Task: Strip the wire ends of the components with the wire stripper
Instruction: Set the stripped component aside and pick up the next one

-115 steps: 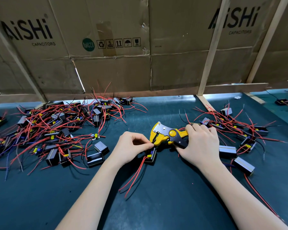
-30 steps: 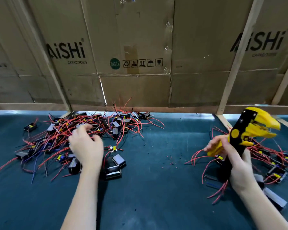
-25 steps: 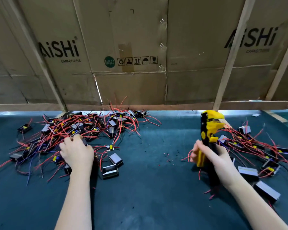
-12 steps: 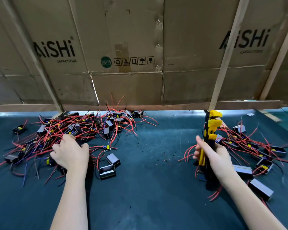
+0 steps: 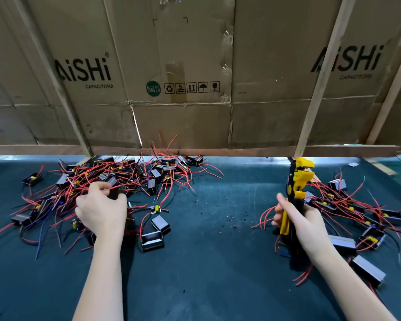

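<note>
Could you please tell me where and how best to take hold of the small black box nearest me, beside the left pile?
Grip the black box across its two long side walls, coming straight down from above. It lies flat on the mat, its near side clear of the wire pile, though another box touches its far corner.

Single head camera (wide-angle) looks forward and down, close over the table (image 5: 206, 262).

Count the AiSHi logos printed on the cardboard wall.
2. One black printed AiSHi logo is on the brown cardboard wall at upper left, the other at upper right. Others may lie outside the frame.
</note>
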